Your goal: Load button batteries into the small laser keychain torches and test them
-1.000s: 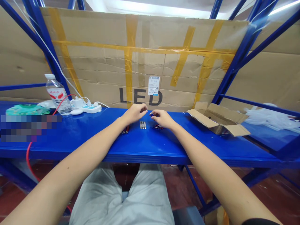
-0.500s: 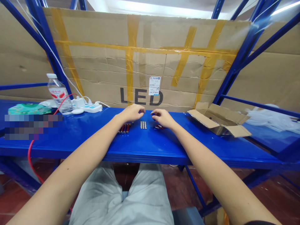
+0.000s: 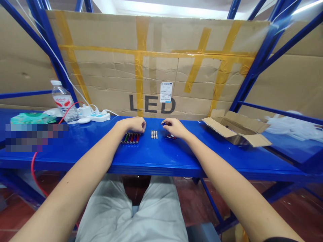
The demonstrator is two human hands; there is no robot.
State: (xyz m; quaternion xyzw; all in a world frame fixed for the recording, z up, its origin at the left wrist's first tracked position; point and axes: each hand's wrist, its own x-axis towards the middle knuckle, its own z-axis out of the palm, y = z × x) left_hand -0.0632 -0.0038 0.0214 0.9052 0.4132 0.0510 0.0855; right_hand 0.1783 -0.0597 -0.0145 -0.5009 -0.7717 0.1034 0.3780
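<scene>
My left hand (image 3: 135, 124) is curled into a loose fist on the blue shelf top (image 3: 156, 154), its fingers resting at the far ends of a row of several small coloured cylinders (image 3: 130, 138). My right hand (image 3: 174, 127) is closed in a pinch around a small dark part I cannot make out, held just above a little red and dark object (image 3: 171, 136) on the shelf. Between the two hands lies a tight cluster of small silvery round pieces (image 3: 154, 134).
An open cardboard box (image 3: 236, 127) sits at the right, with clear plastic bags (image 3: 294, 127) beyond. At the left stand a water bottle (image 3: 63, 102), a white power strip (image 3: 97, 116) with a red cable, and a green packet (image 3: 31, 118). A taped "LED" carton (image 3: 151, 67) backs the shelf.
My left hand has drawn away from the right hand, moving left and down onto the row of coloured cylinders. The right hand has stayed almost still.
</scene>
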